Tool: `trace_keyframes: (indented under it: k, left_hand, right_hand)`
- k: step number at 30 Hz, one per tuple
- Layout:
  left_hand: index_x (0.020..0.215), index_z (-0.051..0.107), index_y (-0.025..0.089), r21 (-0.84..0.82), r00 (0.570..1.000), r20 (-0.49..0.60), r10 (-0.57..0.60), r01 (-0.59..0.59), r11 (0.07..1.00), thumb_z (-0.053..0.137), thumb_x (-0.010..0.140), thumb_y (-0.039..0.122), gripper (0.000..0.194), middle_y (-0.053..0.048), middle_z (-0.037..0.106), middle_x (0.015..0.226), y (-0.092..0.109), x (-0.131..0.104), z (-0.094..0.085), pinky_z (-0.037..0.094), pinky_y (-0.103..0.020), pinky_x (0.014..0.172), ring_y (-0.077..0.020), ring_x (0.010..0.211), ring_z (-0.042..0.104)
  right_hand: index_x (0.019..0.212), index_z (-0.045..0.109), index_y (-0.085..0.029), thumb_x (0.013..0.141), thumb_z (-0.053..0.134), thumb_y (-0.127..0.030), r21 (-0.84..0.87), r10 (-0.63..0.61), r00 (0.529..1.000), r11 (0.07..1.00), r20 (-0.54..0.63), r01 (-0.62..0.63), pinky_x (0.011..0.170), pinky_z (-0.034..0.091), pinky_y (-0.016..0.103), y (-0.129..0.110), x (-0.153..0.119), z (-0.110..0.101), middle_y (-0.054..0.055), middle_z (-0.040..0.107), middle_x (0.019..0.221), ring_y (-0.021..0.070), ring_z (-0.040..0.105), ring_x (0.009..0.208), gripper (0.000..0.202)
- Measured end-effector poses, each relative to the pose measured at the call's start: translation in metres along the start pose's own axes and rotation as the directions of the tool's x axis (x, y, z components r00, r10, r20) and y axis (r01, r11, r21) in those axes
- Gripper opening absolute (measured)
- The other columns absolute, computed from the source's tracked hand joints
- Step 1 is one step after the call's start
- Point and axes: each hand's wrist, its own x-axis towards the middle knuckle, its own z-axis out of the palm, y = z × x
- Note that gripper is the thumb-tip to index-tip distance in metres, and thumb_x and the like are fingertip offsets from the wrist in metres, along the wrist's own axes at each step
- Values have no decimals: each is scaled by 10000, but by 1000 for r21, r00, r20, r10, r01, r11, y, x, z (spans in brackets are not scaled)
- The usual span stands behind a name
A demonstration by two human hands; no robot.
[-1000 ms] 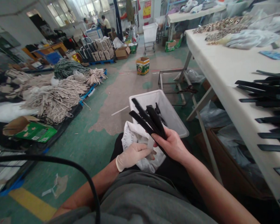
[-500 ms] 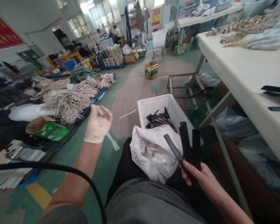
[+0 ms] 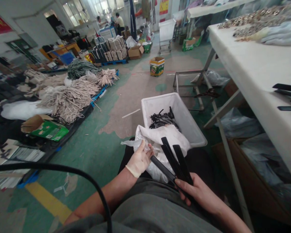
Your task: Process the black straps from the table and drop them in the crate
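Observation:
My left hand (image 3: 138,160), in a pale thin glove with bare fingertips, is over my lap. Its fingers are closed on a translucent plastic strip (image 3: 131,142), which sticks out to the left past the thumb. The fingertips are close to the end of a black flat strap (image 3: 163,167); whether they touch it I cannot tell. My right hand (image 3: 193,189) grips this strap together with several other black straps (image 3: 172,158), fanned out and pointing up and away. Under the straps lies a white sack (image 3: 168,134) with clear plastic scraps in it.
A white plastic tub (image 3: 196,131) with black strips (image 3: 161,119) stands just ahead. To the right runs a white table (image 3: 254,61) with more black straps (image 3: 287,94) and metal pieces. Bundles of beige cords (image 3: 68,100) lie at left. A black cable (image 3: 82,176) crosses the lower left.
My left hand has swung right and down from over the floor to the straps, carrying the plastic strip. My right hand with the straps has moved slightly left and lower.

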Motion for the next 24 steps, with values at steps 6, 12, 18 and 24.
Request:
trace_keyframes:
  k: [6, 12, 18, 24]
  left_hand:
    - [884, 577, 164, 2, 1000, 15, -23, 23, 1000, 623, 863, 288, 134, -4, 641, 722, -11, 1, -6, 549, -250, 601, -130, 620, 650]
    - [937, 587, 153, -16, 999, 27, -18, 18, 1000, 665, 831, 260, 170, -26, 645, 763, -15, 3, -9, 561, -269, 629, -137, 639, 645]
    - [924, 601, 173, -4, 999, 29, 27, -26, 1000, 710, 788, 247, 189, -27, 650, 764, -17, 7, -12, 558, -292, 636, -148, 630, 625]
    - [841, 624, 187, 102, 999, 17, 44, -46, 994, 698, 799, 273, 121, -26, 668, 765, -19, 9, -18, 535, -263, 645, -154, 687, 632]
  right_hand:
    - [702, 554, -126, 795, 589, -642, -46, -24, 999, 999, 34, 26, 422, 352, 183, 1, 7, -4, 15, 586, 553, 73, 491, 418, 526]
    - [717, 522, -145, 801, 585, -637, -63, -19, 999, 998, 42, 22, 422, 361, 189, 4, 12, -5, 1, 576, 556, 77, 492, 423, 503]
    - [724, 496, -164, 763, 597, -668, -96, 19, 1000, 995, 23, -17, 418, 354, 192, 2, 13, -2, -8, 578, 559, 82, 490, 422, 516]
    - [678, 493, -162, 765, 581, -680, -106, 4, 999, 994, -43, -9, 420, 341, 200, -2, 12, -4, -6, 563, 550, 82, 483, 422, 532]
